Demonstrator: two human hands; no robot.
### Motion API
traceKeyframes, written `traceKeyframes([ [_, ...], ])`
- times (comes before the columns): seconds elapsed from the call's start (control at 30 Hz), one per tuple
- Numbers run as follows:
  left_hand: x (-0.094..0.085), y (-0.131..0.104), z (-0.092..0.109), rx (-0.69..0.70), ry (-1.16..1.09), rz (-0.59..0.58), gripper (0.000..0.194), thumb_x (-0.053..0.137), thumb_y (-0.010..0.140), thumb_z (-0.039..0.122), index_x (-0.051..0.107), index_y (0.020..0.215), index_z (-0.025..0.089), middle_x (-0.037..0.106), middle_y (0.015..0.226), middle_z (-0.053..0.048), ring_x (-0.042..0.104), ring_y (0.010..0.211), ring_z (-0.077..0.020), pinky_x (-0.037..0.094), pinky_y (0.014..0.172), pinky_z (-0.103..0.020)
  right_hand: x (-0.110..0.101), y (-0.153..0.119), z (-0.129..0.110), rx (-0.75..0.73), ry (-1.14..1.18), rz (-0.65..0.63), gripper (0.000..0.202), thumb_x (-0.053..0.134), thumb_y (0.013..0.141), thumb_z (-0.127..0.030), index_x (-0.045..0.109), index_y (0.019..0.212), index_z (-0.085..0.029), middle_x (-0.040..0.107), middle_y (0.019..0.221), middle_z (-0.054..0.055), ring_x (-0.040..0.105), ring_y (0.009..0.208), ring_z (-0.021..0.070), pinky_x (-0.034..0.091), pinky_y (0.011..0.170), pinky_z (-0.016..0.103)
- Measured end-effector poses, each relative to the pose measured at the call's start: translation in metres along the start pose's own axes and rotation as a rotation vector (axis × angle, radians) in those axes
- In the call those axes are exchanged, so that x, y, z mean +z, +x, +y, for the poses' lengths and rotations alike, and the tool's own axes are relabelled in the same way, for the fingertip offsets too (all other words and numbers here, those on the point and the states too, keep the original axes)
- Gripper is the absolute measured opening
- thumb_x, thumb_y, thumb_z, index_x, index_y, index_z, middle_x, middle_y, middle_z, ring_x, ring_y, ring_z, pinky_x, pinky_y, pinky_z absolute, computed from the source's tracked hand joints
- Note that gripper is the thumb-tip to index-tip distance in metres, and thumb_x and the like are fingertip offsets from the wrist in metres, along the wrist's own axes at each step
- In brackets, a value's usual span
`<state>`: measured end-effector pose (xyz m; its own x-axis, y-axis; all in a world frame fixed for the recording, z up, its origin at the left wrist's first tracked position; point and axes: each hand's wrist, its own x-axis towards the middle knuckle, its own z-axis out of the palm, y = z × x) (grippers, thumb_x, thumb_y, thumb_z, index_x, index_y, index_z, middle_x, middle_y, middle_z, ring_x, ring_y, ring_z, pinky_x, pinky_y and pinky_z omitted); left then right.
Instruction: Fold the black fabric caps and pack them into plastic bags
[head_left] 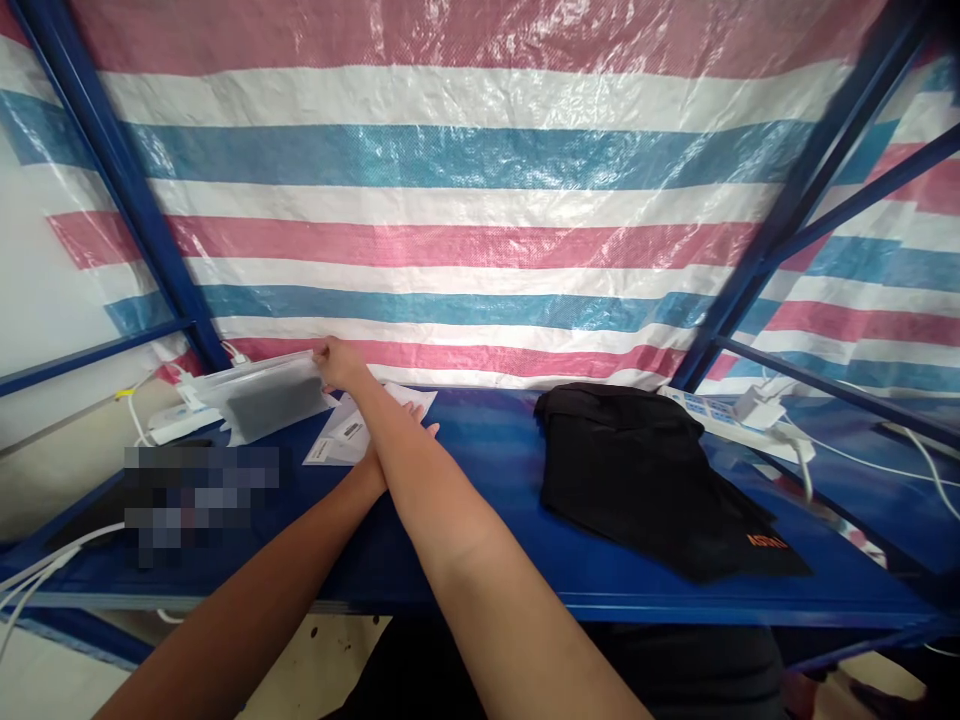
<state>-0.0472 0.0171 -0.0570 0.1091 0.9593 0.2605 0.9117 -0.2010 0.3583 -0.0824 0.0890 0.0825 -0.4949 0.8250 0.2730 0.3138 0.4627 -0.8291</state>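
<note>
My right arm crosses over my left, and my right hand (341, 365) pinches the upper corner of a clear plastic bag (274, 400). The bag stands tilted on the blue shelf and looks grey inside; its contents cannot be made out. Beneath the crossing, my left hand (420, 418) rests on white plastic packets (330, 448) with barcode labels. Its fingertips show stretched out and apart, while my right forearm hides part of the hand. To the right lies a folded black garment (630, 480) with orange lettering near one corner.
A white power strip (176, 420) with plugs sits at the back left, another power strip (739, 425) at the back right. White cables (64, 560) trail over the left edge. Blue metal posts (124, 190) and a striped plastic sheet (465, 200) enclose the blue shelf (480, 430).
</note>
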Motion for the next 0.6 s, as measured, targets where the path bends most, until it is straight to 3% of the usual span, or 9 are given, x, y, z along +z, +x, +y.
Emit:
traceKeyframes([
  [0.07, -0.001, 0.000, -0.001, -0.012, 0.064, 0.020, 0.064, 0.048, 0.107, 0.049, 0.051, 0.165, 0.022, 0.047, 0.173, -0.015, 0.034, 0.165, -0.0384, 0.016, 0.138, -0.055, 0.006, -0.001, 0.009, 0.038, -0.088, 0.046, 0.021, 0.068, 0.111, -0.023, 0.057, 0.094, -0.019, 0.060, 0.075, -0.009, 0.064, 0.059, 0.0078, 0.054, 0.065, 0.022],
  [0.13, -0.010, -0.001, 0.000, -0.017, 0.126, 0.026, 0.058, 0.049, 0.107, 0.044, 0.054, 0.162, 0.023, 0.050, 0.171, -0.014, 0.039, 0.162, -0.0369, 0.020, 0.136, -0.055, 0.005, -0.005, 0.015, 0.041, -0.160, 0.110, 0.019, 0.070, 0.110, -0.022, 0.056, 0.098, -0.018, 0.066, 0.085, -0.005, 0.070, 0.080, 0.0110, 0.056, 0.078, 0.023],
  [0.27, -0.037, -0.003, 0.004, -0.038, 0.174, 0.032, 0.051, 0.052, 0.106, 0.041, 0.062, 0.153, 0.023, 0.061, 0.158, -0.018, 0.051, 0.146, -0.0448, 0.038, 0.121, -0.064, -0.026, -0.020, 0.024, -0.001, -0.313, 0.167, 0.017, 0.071, 0.109, -0.030, 0.059, 0.107, -0.017, 0.074, 0.108, 0.003, 0.070, 0.110, 0.0182, 0.056, 0.095, 0.029],
  [0.33, -0.049, -0.004, 0.007, -0.068, 0.218, 0.056, 0.051, 0.051, 0.105, 0.037, 0.063, 0.152, 0.022, 0.060, 0.155, -0.022, 0.053, 0.139, -0.0487, 0.042, 0.113, -0.067, -0.056, -0.037, 0.030, -0.018, -0.384, 0.137, 0.017, 0.073, 0.106, -0.030, 0.061, 0.106, -0.018, 0.076, 0.110, 0.004, 0.071, 0.109, 0.0199, 0.056, 0.097, 0.031],
  [0.43, -0.060, -0.004, 0.012, -0.120, 0.316, 0.039, 0.052, 0.047, 0.103, 0.029, 0.064, 0.152, 0.021, 0.058, 0.153, -0.021, 0.055, 0.135, -0.0451, 0.047, 0.110, -0.061, -0.117, -0.079, 0.045, 0.016, -0.481, 0.074, 0.028, 0.088, 0.093, -0.036, 0.065, 0.093, -0.020, 0.078, 0.103, 0.009, 0.074, 0.105, 0.0291, 0.059, 0.092, 0.038],
  [0.47, -0.063, -0.004, 0.013, -0.134, 0.339, 0.020, 0.053, 0.045, 0.103, 0.029, 0.065, 0.152, 0.022, 0.058, 0.153, -0.020, 0.055, 0.135, -0.0433, 0.049, 0.108, -0.058, -0.139, -0.098, 0.051, 0.046, -0.526, 0.065, 0.031, 0.092, 0.089, -0.037, 0.066, 0.090, -0.020, 0.079, 0.106, 0.012, 0.075, 0.106, 0.0330, 0.059, 0.091, 0.042],
  [0.6, -0.066, -0.003, 0.016, -0.162, 0.347, -0.034, 0.051, 0.041, 0.105, 0.031, 0.068, 0.148, 0.020, 0.057, 0.149, -0.021, 0.056, 0.135, -0.0406, 0.054, 0.104, -0.051, -0.224, -0.181, 0.084, 0.287, -0.873, 0.117, 0.031, 0.086, 0.093, -0.048, 0.074, 0.097, -0.019, 0.078, 0.116, 0.023, 0.075, 0.113, 0.0419, 0.059, 0.093, 0.051],
])
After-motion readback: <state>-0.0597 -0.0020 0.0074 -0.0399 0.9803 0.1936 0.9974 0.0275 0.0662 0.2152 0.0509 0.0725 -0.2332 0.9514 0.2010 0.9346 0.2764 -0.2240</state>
